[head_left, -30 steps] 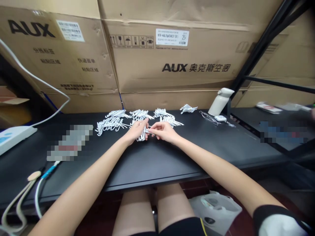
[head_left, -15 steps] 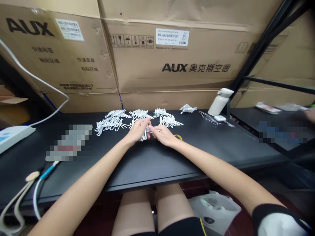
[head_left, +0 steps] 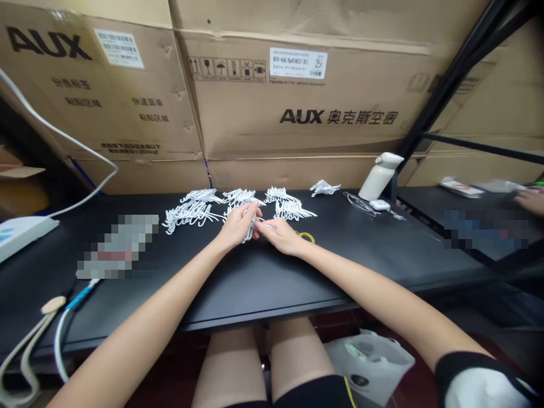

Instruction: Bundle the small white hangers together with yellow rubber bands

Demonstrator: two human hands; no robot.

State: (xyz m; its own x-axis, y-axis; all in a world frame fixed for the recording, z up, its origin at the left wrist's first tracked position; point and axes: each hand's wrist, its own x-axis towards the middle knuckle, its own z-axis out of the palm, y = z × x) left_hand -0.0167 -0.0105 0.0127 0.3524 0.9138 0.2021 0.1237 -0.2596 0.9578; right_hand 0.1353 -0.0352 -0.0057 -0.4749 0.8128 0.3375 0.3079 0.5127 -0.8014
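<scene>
In our left hand [head_left: 238, 223] we are holding a bunch of thin, white, bent wire hooks [head_left: 249, 231]. The grip there is curling around the bunch, and some round bends are poking out below the fingers. Our right hand [head_left: 284, 236] is meeting it from the side, and its thumb and fingers are pinching what look like the straight ends. We are not seeing the inner fingertips well, so we cannot tell how many hooks they are touching.

We are holding the bunch over the flat black worktop [head_left: 263, 283]. Just behind our hands, loose heaps of white wire hooks [head_left: 189, 215] are lying in uneven rows, and a small separate bunch of white hooks [head_left: 325, 187] is lying to their right. A thin yellow loop [head_left: 307, 237] is lying beside our right wrist, partly hidden. Farther right, a cream-coloured bottle [head_left: 379, 178] is standing.

We are guessing that each hook is light, stiff and hard to break. The smooth white outside may be making them a bit slippery, and the bends may be catching on each other. So we are thinking the straight middle is the best place to squeeze.
</scene>
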